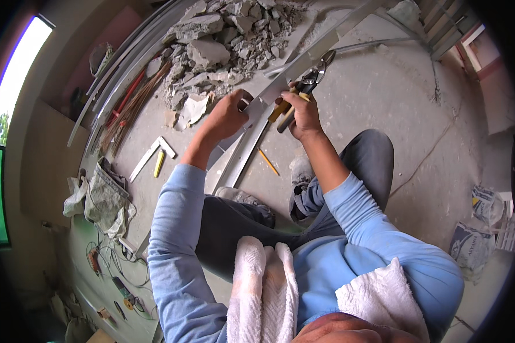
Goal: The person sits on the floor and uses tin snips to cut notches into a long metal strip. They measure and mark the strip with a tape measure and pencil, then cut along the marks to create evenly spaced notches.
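A long, thin metal channel (313,56) slants from between my feet toward the far upper right. My left hand (230,117) is closed on its left edge, with the fingers curled over the metal. In my right hand (304,116) are tin snips (308,82) with black and yellow handles. Their dark jaws point away from me, beside the channel's right side; I cannot tell whether they touch it. Another length of channel (241,158) lies on the floor under my hands, and a yellow pencil (269,162) rests just right of it.
Broken concrete rubble (212,48) is heaped at the far left. Nearer lie a white try square (146,157), a yellow cutter (159,163) and thin rods (133,103). A grey sack (107,197), an angle grinder (126,294) and cords are at left; bags (472,246) stand at right.
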Tool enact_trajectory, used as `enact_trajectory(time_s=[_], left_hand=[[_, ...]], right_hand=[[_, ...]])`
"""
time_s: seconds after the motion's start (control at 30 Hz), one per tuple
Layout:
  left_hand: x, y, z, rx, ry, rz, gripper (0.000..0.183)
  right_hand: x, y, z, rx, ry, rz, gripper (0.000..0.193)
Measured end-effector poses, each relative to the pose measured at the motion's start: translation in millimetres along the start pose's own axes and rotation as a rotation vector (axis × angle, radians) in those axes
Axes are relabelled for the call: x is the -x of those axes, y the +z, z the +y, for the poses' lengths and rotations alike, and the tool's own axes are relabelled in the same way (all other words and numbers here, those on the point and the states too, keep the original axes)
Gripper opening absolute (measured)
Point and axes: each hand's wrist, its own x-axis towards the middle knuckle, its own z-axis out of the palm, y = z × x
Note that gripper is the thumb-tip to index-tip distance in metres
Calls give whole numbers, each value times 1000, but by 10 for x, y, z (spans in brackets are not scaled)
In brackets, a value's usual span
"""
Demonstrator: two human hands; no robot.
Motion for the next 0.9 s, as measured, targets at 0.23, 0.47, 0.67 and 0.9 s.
enact_trajectory(time_s=[0.23, 0.47, 0.67, 0.9], left_hand=[[199, -104, -183, 137, -51, -90, 46], [298, -141, -451, -53, -96, -243, 38], [256, -170, -388, 150, -104, -125, 35], [286, -139, -296, 296, -104, -38, 37]], right_hand=[[-94, 13, 12, 97, -103, 5, 32], [-203, -33, -202, 201, -158, 8, 35], [291, -366, -57, 653, -175, 12, 56], [937, -439, 52, 1231, 167, -381, 43]])
